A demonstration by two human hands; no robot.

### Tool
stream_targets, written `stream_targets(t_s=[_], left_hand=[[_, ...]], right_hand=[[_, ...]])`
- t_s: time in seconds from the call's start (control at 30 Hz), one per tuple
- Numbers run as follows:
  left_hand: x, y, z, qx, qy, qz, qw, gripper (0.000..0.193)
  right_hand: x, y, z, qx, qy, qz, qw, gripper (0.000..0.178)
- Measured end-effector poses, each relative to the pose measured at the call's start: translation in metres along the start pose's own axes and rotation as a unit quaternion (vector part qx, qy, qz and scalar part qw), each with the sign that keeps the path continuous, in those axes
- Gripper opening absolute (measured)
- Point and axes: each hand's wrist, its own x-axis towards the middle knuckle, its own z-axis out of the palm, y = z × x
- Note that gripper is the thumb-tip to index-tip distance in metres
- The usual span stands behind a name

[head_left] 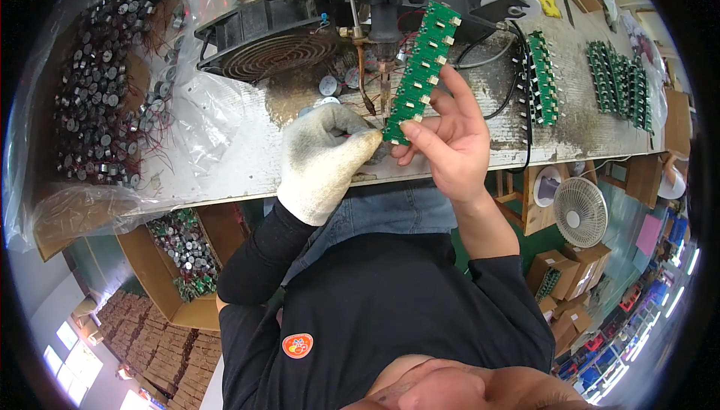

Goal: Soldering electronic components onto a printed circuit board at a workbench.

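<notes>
My bare right hand (455, 140) grips a long green circuit board (424, 65) by its lower part, the board tilted up and away. Small white connectors line the board's edge. My left hand (324, 156), in a white glove, is closed in a pinch at the board's lower end; what its fingers hold is hidden. Just left of the board, a soldering iron (385, 84) hangs from a black stand, with a thin bent tube (364, 80) beside it. A few small round silver parts (329, 85) with thin wires lie behind my left hand.
A black fan (266, 35) stands at the back. Left lies a heap of round silver parts with red wires (97, 95) on plastic. More green boards (541, 80) rest at right, beside a black cable (529, 140). Below the bench stand an open carton (161, 290) and a white fan (580, 213).
</notes>
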Motion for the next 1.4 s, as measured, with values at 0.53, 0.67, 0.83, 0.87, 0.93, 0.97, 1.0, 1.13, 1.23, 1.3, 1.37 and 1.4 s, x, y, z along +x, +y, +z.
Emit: stream_targets(t_s=[0.53, 0.67, 0.83, 0.87, 0.93, 0.97, 1.0, 1.13, 1.23, 1.3, 1.37, 1.4], left_hand=[[-0.003, -0.003, 0.0, -0.069, -0.007, -0.033, 0.997, 0.011], [-0.006, -0.005, -0.002, -0.05, -0.003, -0.049, 0.998, 0.013], [-0.039, -0.015, -0.012, 0.177, 0.032, 0.102, 0.978, 0.022], [-0.05, -0.005, -0.005, 0.23, 0.036, 0.127, 0.964, 0.024], [-0.057, -0.014, -0.002, 0.353, 0.046, 0.252, 0.9, 0.032], [-0.059, -0.02, 0.003, 0.411, 0.089, 0.37, 0.829, 0.035], [-0.062, -0.027, 0.012, 0.4, 0.123, 0.382, 0.824, 0.04], [-0.057, -0.036, 0.034, 0.355, 0.18, 0.455, 0.797, 0.046], [-0.051, -0.02, 0.04, 0.313, 0.127, 0.47, 0.816, 0.029], [-0.057, -0.017, 0.04, 0.194, 0.068, 0.467, 0.86, 0.028], [-0.071, -0.011, 0.032, 0.084, 0.005, 0.389, 0.918, 0.028], [-0.081, -0.01, 0.027, 0.0, -0.018, 0.319, 0.948, 0.025]], right_hand=[[-0.003, 0.006, -0.001, -0.023, -0.005, -0.013, 1.0, 0.072], [-0.007, 0.002, -0.004, -0.01, 0.005, 0.001, 1.0, 0.071], [-0.028, -0.005, -0.017, 0.039, -0.006, 0.075, 0.996, 0.075], [-0.035, -0.009, -0.019, 0.044, -0.005, 0.095, 0.995, 0.075], [-0.053, -0.013, -0.021, 0.071, -0.001, 0.125, 0.99, 0.074], [-0.063, -0.013, -0.022, 0.076, -0.006, 0.124, 0.989, 0.075], [-0.074, -0.013, -0.022, 0.081, -0.012, 0.124, 0.989, 0.075], [-0.108, -0.024, -0.001, 0.028, -0.016, 0.077, 0.996, 0.075], [-0.123, -0.025, 0.008, -0.07, -0.031, 0.007, 0.997, 0.071], [-0.123, -0.014, -0.022, -0.152, -0.061, -0.153, 0.975, 0.045], [-0.103, -0.028, -0.004, -0.098, 0.027, -0.193, 0.976, 0.034], [-0.093, -0.029, 0.006, -0.117, 0.028, -0.188, 0.975, 0.036]])
